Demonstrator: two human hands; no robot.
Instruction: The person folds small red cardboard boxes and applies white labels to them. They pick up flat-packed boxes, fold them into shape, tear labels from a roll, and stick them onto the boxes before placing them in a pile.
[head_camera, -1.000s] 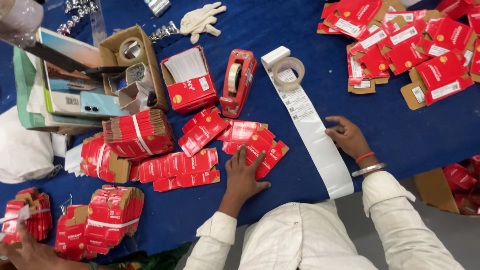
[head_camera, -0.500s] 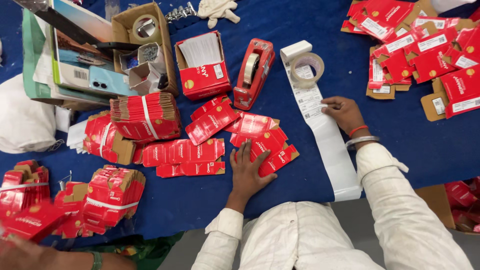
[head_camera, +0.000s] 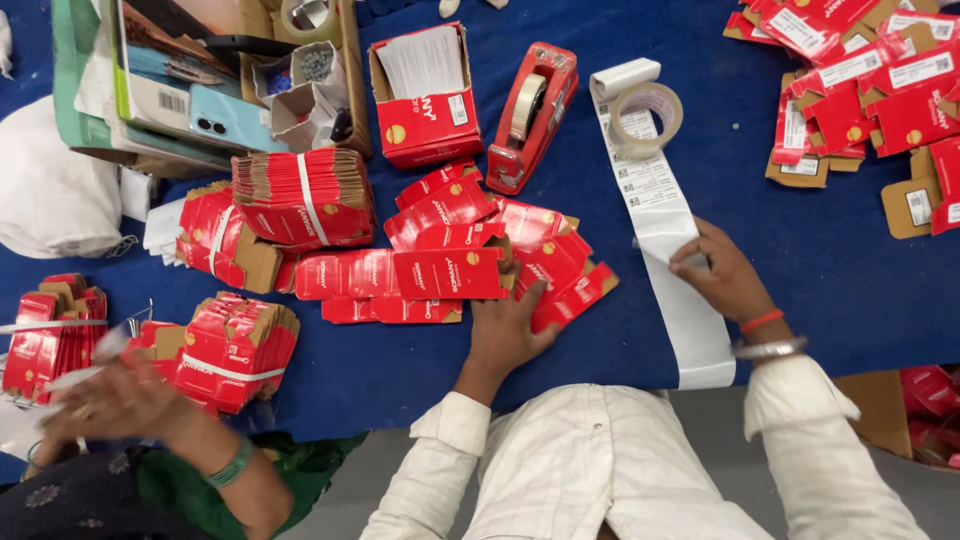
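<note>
Keep your left hand (head_camera: 505, 325) spread flat on the red cartons (head_camera: 470, 262); with your right hand (head_camera: 722, 275) pinching the label strip (head_camera: 668, 215), peel slowly and squarely.

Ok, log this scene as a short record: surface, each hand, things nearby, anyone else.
surface: blue table
left hand: flat on loose red cartons
right hand: on the label strip, fingers at its edge
above the cartons: red tape dispenser, tape roll, open red box
left side: banded carton bundles
other person: blurred hand at lower left, green bangle
</note>
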